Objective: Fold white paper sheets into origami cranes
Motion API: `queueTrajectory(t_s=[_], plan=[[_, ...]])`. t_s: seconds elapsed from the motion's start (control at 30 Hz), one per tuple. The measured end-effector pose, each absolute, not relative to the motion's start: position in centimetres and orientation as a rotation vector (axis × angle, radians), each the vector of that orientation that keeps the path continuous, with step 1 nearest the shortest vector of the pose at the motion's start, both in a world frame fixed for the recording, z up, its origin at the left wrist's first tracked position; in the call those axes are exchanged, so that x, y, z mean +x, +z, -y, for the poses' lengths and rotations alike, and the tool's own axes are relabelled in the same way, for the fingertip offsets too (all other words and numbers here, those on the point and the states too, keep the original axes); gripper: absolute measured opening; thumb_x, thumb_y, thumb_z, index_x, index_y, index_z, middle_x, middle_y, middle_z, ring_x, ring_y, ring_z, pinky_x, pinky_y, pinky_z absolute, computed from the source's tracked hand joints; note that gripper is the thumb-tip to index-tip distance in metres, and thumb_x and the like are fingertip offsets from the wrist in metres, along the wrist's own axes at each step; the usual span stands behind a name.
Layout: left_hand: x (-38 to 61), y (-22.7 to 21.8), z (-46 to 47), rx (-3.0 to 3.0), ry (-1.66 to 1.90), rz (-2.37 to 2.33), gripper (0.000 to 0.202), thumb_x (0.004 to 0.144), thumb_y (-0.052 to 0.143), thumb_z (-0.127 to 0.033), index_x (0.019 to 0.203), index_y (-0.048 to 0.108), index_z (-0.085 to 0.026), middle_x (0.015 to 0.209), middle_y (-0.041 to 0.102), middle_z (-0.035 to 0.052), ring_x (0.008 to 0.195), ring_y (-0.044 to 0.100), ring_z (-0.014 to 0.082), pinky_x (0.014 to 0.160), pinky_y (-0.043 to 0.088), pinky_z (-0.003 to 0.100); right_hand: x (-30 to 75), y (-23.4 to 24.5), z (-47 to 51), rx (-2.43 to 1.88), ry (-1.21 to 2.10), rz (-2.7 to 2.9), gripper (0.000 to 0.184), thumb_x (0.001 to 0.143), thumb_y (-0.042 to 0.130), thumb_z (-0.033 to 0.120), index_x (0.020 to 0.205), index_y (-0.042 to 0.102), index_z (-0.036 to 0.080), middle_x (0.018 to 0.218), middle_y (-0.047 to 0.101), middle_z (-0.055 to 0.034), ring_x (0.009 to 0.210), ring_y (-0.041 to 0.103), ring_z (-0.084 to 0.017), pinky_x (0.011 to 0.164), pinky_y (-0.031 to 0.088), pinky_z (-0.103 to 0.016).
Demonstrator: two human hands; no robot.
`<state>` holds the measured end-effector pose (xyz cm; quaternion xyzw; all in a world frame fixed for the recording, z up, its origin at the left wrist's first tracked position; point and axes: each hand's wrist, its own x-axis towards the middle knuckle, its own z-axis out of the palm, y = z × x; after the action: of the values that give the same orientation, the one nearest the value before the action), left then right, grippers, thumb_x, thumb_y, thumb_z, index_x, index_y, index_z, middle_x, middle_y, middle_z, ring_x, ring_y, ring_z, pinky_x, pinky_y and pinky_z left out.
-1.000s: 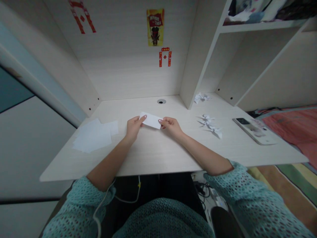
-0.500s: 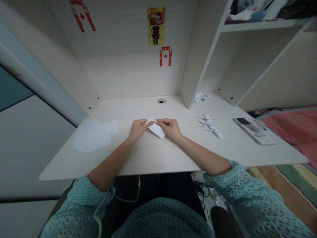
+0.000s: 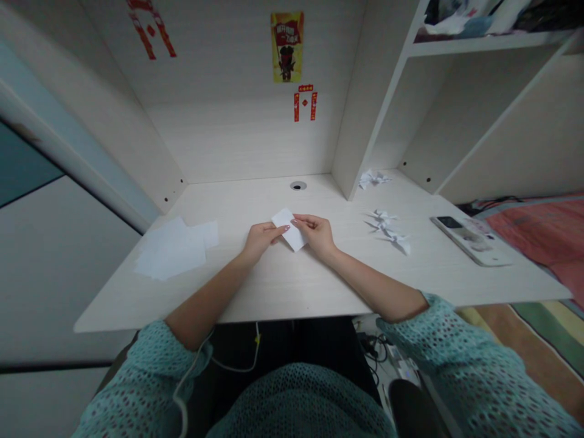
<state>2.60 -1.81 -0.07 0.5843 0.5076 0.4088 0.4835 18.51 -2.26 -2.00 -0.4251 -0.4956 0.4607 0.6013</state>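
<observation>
A small folded piece of white paper (image 3: 294,239) is held between my two hands, over the middle of the desk. My left hand (image 3: 262,238) pinches its left side, thumb on top and fingers underneath. On the paper's right side my right hand (image 3: 318,233) is closed, with thumb and fingertips at the upper right edge. Loose white paper sheets (image 3: 171,249) lie overlapping on the desk to the left of my hands. To the right are several folded white paper figures (image 3: 383,225), with more paper figures (image 3: 371,178) farther back by the shelf divider.
The white desk (image 3: 274,292) has a back panel and a shelf divider (image 3: 360,115) rising at the right. A phone-like white device (image 3: 472,240) lies near the right end. A round cable hole (image 3: 298,185) sits at the back. A white cord (image 3: 182,395) hangs by my left sleeve.
The folded paper has turned slightly and its upper corner now shows above my fingers. My left hand has shifted a little to the right along it.
</observation>
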Motion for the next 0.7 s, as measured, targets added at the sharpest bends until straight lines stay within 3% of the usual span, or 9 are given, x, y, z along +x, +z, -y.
queueTrajectory(t_s=[0.23, 0.53, 0.7], plan=[[2.4, -0.1, 1.4, 1.338, 0.986, -1.149, 0.045, 0.066, 0.062, -0.058, 0.070, 0.067, -0.013, 0.074, 0.069, 0.0105, 0.064, 0.058, 0.0142, 0.051, 0.036, 0.023, 18.5, -1.8, 2.2, -1.011, 1.062, 1.155, 0.043, 0.064, 0.068, 0.045, 0.092, 0.070, 0.013, 0.081, 0.072, -0.0102, 0.067, 0.064, -0.019, 0.057, 0.047, -0.027], [2.5, 0.8, 2.3, 1.633, 1.167, -1.322, 0.040, 0.071, 0.059, -0.053, 0.061, 0.066, -0.015, 0.061, 0.063, 0.0014, 0.060, 0.053, 0.0133, 0.051, 0.034, 0.022, 18.8, -1.7, 2.2, -0.995, 1.106, 1.241, 0.052, 0.064, 0.069, 0.045, 0.106, 0.063, 0.014, 0.057, 0.064, 0.0004, 0.052, 0.053, -0.011, 0.050, 0.038, -0.022], [2.7, 0.7, 2.4, 1.672, 1.226, -1.301, 0.038, 0.073, 0.058, -0.049, 0.058, 0.063, -0.015, 0.058, 0.058, -0.0011, 0.060, 0.052, 0.0127, 0.054, 0.036, 0.022, 18.5, -2.3, 2.1, -1.017, 1.231, 1.357, 0.045, 0.058, 0.071, 0.048, 0.084, 0.068, 0.011, 0.064, 0.065, -0.0029, 0.052, 0.051, -0.010, 0.047, 0.034, -0.021]])
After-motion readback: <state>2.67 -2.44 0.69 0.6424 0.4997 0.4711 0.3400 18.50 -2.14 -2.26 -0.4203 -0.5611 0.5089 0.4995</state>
